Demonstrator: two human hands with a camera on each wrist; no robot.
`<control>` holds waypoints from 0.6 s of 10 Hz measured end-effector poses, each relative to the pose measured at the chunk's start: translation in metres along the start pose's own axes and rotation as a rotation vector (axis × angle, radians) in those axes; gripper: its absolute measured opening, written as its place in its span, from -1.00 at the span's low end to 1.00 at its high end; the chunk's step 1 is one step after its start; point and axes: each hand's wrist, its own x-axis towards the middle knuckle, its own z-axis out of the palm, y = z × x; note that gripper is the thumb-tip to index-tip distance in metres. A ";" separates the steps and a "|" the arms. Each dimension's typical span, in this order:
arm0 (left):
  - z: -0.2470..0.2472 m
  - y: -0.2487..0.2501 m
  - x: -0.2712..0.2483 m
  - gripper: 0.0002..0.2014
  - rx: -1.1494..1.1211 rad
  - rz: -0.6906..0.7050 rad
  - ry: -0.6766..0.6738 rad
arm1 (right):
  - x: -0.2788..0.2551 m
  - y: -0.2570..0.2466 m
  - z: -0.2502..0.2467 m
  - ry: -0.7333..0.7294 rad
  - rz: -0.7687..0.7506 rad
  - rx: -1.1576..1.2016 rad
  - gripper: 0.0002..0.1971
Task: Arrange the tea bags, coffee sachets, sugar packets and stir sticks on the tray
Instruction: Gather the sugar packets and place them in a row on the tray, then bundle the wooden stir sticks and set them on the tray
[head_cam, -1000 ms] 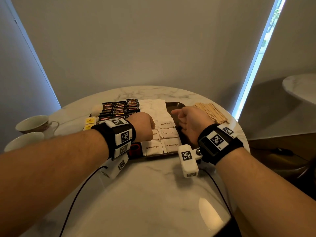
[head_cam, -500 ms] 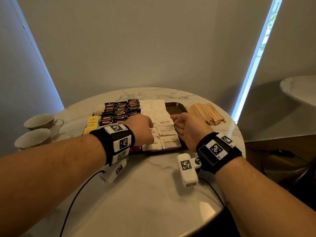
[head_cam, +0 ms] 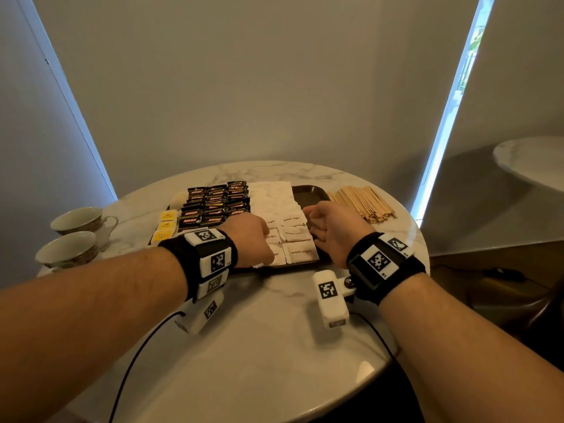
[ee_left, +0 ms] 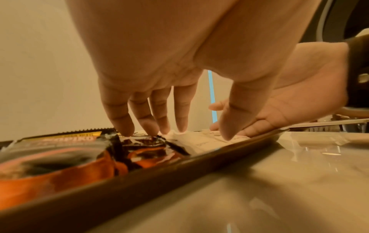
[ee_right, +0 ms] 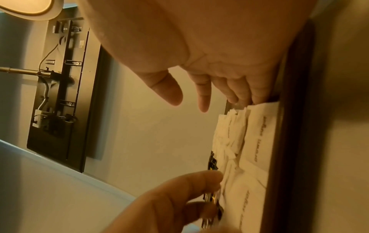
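A dark tray (head_cam: 311, 193) on the round marble table holds yellow tea bags (head_cam: 166, 224) at its left, rows of black coffee sachets (head_cam: 216, 206) and white sugar packets (head_cam: 293, 221). My left hand (head_cam: 265, 239) is open, its straight fingertips (ee_left: 123, 126) pressing down where sachets (ee_left: 60, 151) meet sugar packets (ee_left: 199, 138). Against the packets' right edge (ee_right: 259, 134) lies my right hand (head_cam: 314, 227), also open, thumb (ee_right: 169, 94) held apart. Wooden stir sticks (head_cam: 363, 203) lie in a pile on the table, right of the tray.
Two teacups (head_cam: 79, 219) stand at the table's left edge. The tray's near rim (ee_left: 139, 178) runs just before my wrists. A second marble table (head_cam: 534, 160) is at the far right. Wrist-camera cables trail over the near tabletop (head_cam: 274, 346).
Both hands have slid along the sugar packets toward the tray's near edge. My left hand now covers the front left packets. The head view has shifted slightly.
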 end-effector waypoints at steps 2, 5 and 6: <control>-0.003 -0.002 -0.015 -0.80 0.136 0.018 0.023 | 0.034 -0.035 -0.017 0.136 -0.219 -0.156 -0.82; -0.002 -0.012 -0.009 -0.81 0.255 -0.044 -0.077 | 0.074 -0.072 -0.070 0.371 -0.063 -0.826 -0.54; 0.000 -0.016 0.007 -0.84 0.288 -0.064 -0.049 | 0.080 -0.066 -0.075 0.352 0.001 -0.994 -0.50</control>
